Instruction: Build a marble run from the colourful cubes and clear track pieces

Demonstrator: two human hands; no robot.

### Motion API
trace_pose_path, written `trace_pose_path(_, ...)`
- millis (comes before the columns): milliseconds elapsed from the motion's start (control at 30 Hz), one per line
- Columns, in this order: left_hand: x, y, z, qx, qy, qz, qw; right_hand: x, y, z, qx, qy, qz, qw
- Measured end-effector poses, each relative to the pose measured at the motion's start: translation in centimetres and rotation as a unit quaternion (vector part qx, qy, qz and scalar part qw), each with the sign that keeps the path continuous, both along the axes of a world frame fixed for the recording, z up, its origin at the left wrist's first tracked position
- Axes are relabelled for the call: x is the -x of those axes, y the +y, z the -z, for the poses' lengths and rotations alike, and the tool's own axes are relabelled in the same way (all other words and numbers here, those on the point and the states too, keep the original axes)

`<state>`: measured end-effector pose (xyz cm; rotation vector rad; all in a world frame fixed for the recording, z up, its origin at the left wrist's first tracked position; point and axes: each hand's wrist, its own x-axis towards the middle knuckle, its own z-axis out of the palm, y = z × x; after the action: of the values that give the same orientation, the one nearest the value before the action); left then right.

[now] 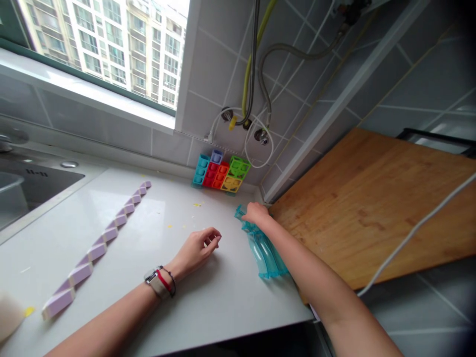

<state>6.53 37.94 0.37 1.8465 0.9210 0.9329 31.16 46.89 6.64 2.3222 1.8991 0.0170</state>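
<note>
Touching teal pieces (263, 255) at far end with right hand (256, 213), perhaps to steady them, in grip too hidden to tell; holding left hand (198, 246) half-curled, empty, over counter (223, 300).

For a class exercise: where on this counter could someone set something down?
Bare room lies between the left hand and blue pieces, down to the counter's front edge, and between the purple strip and watch. Crowded: the right hand, blue pieces and wooden board together.
</note>
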Motion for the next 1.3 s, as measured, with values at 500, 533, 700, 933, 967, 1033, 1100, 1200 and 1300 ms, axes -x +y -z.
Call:
trace_pose_path(500, 0.3, 0.7, 1.3, -0.15, 0.081, -0.043, 0.984, 8.0, -15.8, 5.4, -0.295, 0.359, -0.203, 0.862)
trace_pose_path(533, 0.3, 0.6, 1.4, -0.178, 0.103, -0.06, 0.977, 8.6, -16.5, 6.4, -0.301, 0.384, -0.209, 0.847)
trace_pose_path(700, -0.3, -0.7, 1.5, -0.272, 0.213, -0.018, 0.938, 8.0, -16.5, 7.7, -0.305, 0.483, -0.18, 0.801)
trace_pose_path(933, 1.8, -0.2, -0.6, -0.342, 0.367, 0.0, 0.865, 6.8, -15.4, 8.7, -0.266, 0.605, -0.105, 0.743)
trace_pose_path(967, 2.9, 0.3, -1.3, -0.345, 0.388, -0.017, 0.855, 6.9, -15.3, 8.8, -0.266, 0.612, -0.089, 0.739)
trace_pose_path(1033, 5.2, 1.4, -3.1, -0.348, 0.427, -0.049, 0.833, 7.0, -15.1, 9.0, -0.26, 0.627, -0.058, 0.732)
trace_pose_path(1100, 7.3, 2.3, -5.1, -0.354, 0.462, -0.047, 0.812, 6.9, -15.0, 9.1, -0.252, 0.643, -0.036, 0.722)
trace_pose_path(1200, 8.7, 2.3, -7.8, -0.375, 0.494, 0.022, 0.784, 6.6, -15.0, 9.0, -0.251, 0.659, -0.017, 0.709)
trace_pose_path(1300, 8.2, 0.9, -10.0, -0.397, 0.5, 0.115, 0.761, 6.4, -15.1, 8.8, -0.26, 0.661, -0.014, 0.704)
